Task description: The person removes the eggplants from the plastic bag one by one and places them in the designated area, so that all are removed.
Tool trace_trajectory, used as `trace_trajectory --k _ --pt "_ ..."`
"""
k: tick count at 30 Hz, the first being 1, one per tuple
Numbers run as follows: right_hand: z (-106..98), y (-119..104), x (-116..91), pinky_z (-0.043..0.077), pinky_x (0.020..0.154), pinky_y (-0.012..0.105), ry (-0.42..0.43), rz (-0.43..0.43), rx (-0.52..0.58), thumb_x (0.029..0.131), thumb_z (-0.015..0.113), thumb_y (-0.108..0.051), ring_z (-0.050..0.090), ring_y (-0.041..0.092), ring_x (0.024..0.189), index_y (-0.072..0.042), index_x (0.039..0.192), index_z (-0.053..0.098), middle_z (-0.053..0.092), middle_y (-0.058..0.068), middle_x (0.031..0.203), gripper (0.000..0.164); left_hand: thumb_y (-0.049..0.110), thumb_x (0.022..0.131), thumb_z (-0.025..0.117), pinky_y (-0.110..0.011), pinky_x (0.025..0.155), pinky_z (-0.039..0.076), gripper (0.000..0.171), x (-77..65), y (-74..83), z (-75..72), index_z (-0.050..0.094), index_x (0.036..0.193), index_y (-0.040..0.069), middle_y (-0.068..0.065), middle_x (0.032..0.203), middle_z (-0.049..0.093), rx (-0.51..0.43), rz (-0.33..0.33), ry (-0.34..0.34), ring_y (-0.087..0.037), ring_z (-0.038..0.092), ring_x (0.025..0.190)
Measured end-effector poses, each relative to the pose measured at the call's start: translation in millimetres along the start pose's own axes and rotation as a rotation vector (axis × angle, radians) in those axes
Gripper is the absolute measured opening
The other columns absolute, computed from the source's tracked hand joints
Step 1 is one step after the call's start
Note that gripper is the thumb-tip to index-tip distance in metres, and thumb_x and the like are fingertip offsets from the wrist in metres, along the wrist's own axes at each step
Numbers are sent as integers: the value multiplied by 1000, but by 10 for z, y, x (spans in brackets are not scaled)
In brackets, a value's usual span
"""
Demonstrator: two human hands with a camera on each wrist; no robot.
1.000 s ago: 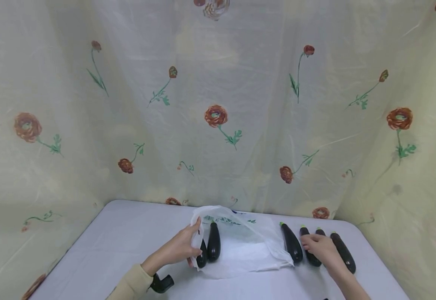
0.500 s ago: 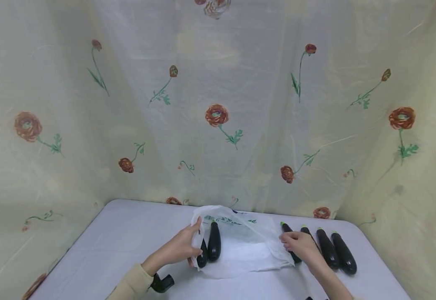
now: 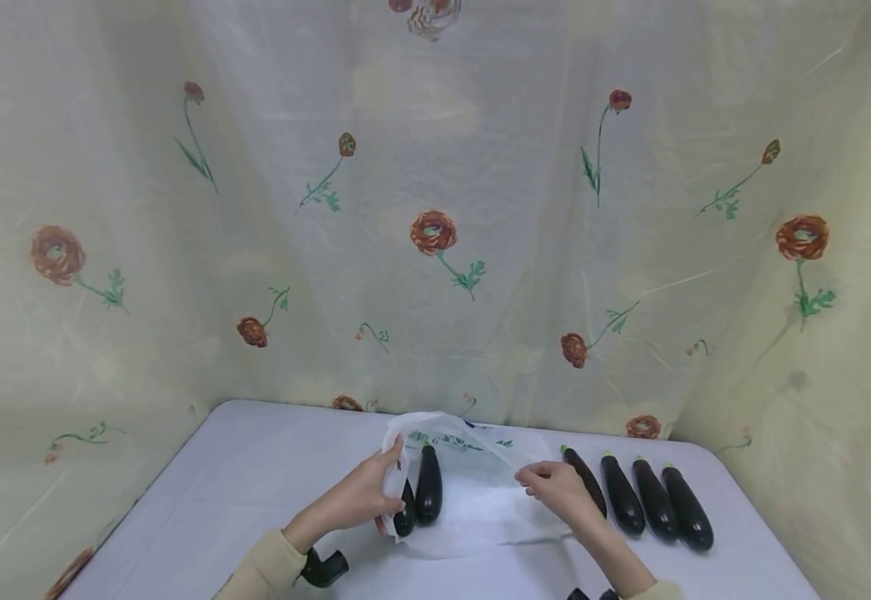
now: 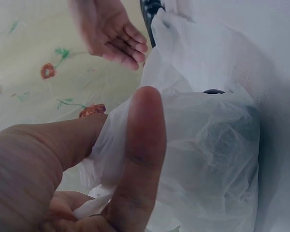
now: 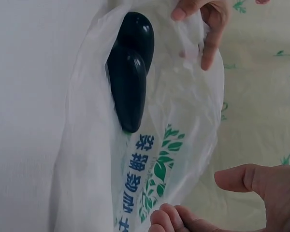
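Observation:
My left hand [image 3: 363,492] grips the left edge of the mouth of a white plastic bag [image 3: 491,504], with the film between thumb and fingers in the left wrist view. Two dark eggplants [image 5: 130,92] lie inside the bag near that hand; green leaves and blue lettering show on its wall in the right wrist view. At the bag's right edge is my right hand [image 3: 555,487], thumb and fingers [image 5: 166,220] apart with nothing between them. Just beyond it lies an eggplant [image 3: 587,479], partly covered by the hand.
More eggplants [image 3: 623,496] lie side by side at the right of the white-covered table [image 3: 270,450], green tips pointing away. A flowered curtain [image 3: 510,250] hangs behind and on both sides. A black wrist camera [image 3: 322,569] sits under the left wrist.
My right hand has moved left from over the row of eggplants to the bag's right edge, uncovering several of them. The left hand stays on the bag.

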State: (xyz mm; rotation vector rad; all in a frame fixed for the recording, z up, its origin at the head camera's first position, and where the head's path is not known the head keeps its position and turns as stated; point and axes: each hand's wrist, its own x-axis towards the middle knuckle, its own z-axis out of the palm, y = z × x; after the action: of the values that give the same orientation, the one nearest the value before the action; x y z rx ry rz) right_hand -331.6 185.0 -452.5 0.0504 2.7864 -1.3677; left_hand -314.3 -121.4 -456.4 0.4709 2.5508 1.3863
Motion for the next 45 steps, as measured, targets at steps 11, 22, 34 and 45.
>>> trace_trajectory --k 11,22,34,45 --pt "282 -115 71 57 76 40 -21 -5 9 87 65 -29 65 18 84 1 104 71 71 9 94 35 0 79 72 -49 56 59 97 -4 -25 -3 11 155 5 -24 153 28 2 7 -4 -18 60 49" --pt "512 -180 107 56 77 42 -43 18 33 87 66 -27 64 20 85 2 102 71 69 11 96 32 0 80 72 -48 55 59 97 1 -12 12 10 155 4 -25 152 30 7 17 -8 -17 59 49" --pt "783 -296 139 55 71 32 -75 -27 52 85 68 -27 62 14 80 1 98 73 70 7 92 31 -2 79 71 -46 54 60 98 1 -14 21 9 155 5 -23 145 38 8 18 -6 -18 59 54" --pt "941 -379 176 55 70 33 -80 -28 55 84 69 -27 62 17 81 -2 96 73 69 8 93 28 0 80 71 -49 56 60 96 0 -7 10 10 155 4 -23 142 41 12 28 -12 -18 59 63"
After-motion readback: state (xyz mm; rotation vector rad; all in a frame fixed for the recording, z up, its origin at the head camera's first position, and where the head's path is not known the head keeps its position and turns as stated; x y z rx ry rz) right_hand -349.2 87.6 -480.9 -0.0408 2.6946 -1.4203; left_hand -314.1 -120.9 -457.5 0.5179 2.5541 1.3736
